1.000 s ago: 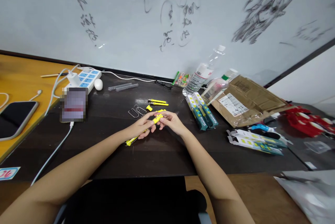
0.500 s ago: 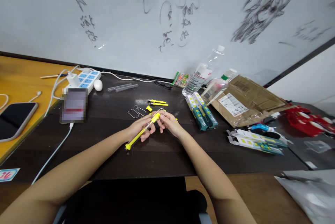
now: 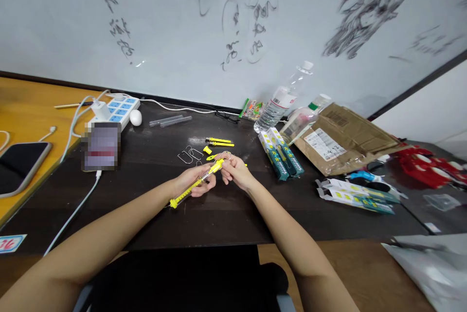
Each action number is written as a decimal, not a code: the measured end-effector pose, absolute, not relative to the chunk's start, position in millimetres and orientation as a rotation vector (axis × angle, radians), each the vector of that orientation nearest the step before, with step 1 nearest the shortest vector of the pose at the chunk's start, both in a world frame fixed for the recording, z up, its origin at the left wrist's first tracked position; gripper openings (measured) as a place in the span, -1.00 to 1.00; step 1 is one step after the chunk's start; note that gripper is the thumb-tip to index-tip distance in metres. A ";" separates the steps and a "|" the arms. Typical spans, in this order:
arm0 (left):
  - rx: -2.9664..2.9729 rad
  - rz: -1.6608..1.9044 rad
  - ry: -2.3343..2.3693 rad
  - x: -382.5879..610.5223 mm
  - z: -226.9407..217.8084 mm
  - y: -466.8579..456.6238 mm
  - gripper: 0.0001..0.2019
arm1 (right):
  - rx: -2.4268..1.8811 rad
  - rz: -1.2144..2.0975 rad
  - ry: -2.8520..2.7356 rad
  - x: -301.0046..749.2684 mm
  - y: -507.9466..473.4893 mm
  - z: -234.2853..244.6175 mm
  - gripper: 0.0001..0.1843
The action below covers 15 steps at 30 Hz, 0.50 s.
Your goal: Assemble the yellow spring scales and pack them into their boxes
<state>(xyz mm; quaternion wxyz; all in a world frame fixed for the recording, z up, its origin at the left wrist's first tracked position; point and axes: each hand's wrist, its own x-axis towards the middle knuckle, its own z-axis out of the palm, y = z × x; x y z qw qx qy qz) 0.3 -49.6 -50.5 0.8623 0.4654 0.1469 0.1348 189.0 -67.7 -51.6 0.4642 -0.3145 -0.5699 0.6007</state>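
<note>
Over the dark table (image 3: 226, 214) my left hand (image 3: 193, 181) grips a slim yellow and clear pen-like tool (image 3: 182, 195) that slants down to the left. My right hand (image 3: 235, 170) pinches the tool's upper yellow end, fingers closed. Just beyond the hands lie a small yellow cap (image 3: 207, 150), two yellow tool parts (image 3: 219, 142) and bent metal wire clips (image 3: 189, 155).
Green and yellow packets (image 3: 280, 154) and more packets (image 3: 355, 198) lie right, by water bottles (image 3: 282, 100) and a cardboard parcel (image 3: 346, 139). Left are a power strip (image 3: 115, 110), cables, a phone (image 3: 18, 166). A whiteboard stands behind; red packets (image 3: 426, 166) far right.
The yellow tool has slid out further to the lower left in my left hand, and both hands have shifted slightly up and left.
</note>
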 end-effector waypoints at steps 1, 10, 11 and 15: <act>0.974 0.296 0.309 0.3 -49.9 -50.0 -0.61 | -0.766 1.472 -1.400 189.0 -67.7 -52.0 -0.65; 0.991 0.301 0.372 0.8 -45.6 -54.0 -0.62 | -0.716 1.547 -1.431 195.0 -66.6 -47.4 -0.65; 0.989 0.293 0.365 0.7 -45.4 -54.0 -0.62 | -0.714 1.540 -1.428 195.1 -66.8 -47.4 -0.66; 1.012 0.369 0.369 1.3 -45.7 -52.0 -0.63 | -0.741 1.471 -1.399 194.2 -66.6 -48.2 -0.65</act>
